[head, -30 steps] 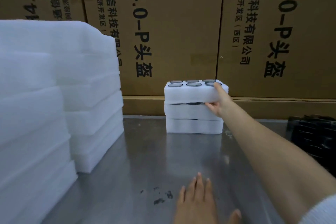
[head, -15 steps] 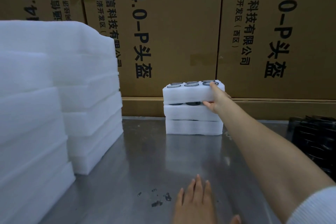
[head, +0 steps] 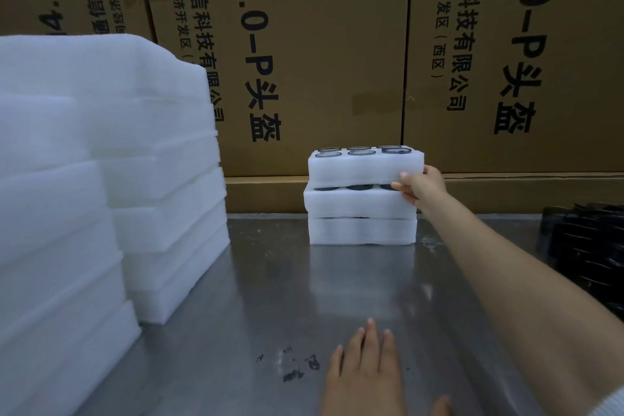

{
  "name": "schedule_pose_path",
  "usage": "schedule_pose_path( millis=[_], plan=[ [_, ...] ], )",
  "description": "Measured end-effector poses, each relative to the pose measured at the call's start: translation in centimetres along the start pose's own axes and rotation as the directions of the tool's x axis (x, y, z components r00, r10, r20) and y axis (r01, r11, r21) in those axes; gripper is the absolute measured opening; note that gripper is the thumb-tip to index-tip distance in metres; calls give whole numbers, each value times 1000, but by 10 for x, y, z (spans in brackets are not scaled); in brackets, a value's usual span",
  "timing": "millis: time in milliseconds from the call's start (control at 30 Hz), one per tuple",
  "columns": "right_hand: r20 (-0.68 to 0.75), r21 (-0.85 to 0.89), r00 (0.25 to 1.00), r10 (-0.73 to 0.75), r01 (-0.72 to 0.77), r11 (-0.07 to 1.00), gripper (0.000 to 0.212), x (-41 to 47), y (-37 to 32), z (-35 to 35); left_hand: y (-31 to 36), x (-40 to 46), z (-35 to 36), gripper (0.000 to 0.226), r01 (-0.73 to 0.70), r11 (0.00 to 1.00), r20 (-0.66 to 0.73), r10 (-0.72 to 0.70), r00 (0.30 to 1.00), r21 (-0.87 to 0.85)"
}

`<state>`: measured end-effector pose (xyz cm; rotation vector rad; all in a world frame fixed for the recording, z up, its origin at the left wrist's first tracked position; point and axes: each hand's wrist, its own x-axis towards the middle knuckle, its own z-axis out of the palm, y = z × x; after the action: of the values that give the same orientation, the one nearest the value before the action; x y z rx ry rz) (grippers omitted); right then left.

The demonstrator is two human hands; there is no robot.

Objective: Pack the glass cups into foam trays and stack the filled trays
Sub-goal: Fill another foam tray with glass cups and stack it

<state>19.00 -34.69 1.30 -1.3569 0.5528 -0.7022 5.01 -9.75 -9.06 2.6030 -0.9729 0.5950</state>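
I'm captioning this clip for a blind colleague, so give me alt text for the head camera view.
A person's right hand grips the right end of the top foam tray, filled with glass cups, on a stack of three trays at the back of a metal table. The left hand rests flat on the table, with tall piles of foam at left and cardboard boxes behind.

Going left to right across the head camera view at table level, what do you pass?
Tall stack of empty foam trays → shorter foam stack → stack of three filled trays → right hand gripping the top tray → black items.
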Motion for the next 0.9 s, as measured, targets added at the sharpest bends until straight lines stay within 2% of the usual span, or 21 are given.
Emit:
schedule_pose_path(
  millis=[33, 67, 100, 267, 467, 567, 667, 767, 900],
  plan=[
    [9, 25, 1000, 10, -11, 1000, 38, 0, 1, -1, -2, -2, 5, 71, -32, 999, 3, 32, 999, -27],
    [21, 68, 999, 31, -33, 997, 34, -3, -1, -2, 1, -3, 7, 76, 10, 1000, 68, -9, 998, -20],
    [25, 106, 998, 54, -56, 993, 32, -6, -4, -1, 5, -2, 11, 79, 7, 1000, 69, -8, 998, 19],
    [-22, 111, 992, 127, -123, 986, 51, -12, -17, 6, 16, 3, 12, 80, 39, 999, 47, -38, 998, -23],
    [-67, 108, 993, 98, -90, 990, 26, -10, -12, 9, 13, 2, 20, 80, 10, 1000, -30, -10, 1000, 21],
    [-76, 132, 993, 91, -81, 988, 22, -8, -8, 8, 14, 1, 19, 80, 13, 999, -38, -12, 999, 36],
    [-86, 128, 993, 82, -71, 989, 26, -7, -7, 8, 14, 1, 19, 80, 24, 999, -16, -24, 1000, 35],
    [-92, 119, 992, 84, -73, 990, 38, -5, -5, 6, 12, 1, 22, 80, 18, 998, -51, -16, 999, 55],
    [-71, 126, 995, 76, -67, 990, 41, -5, -5, 3, 10, 3, 22, 80, 39, 999, -41, -38, 998, 26]
  ],
)
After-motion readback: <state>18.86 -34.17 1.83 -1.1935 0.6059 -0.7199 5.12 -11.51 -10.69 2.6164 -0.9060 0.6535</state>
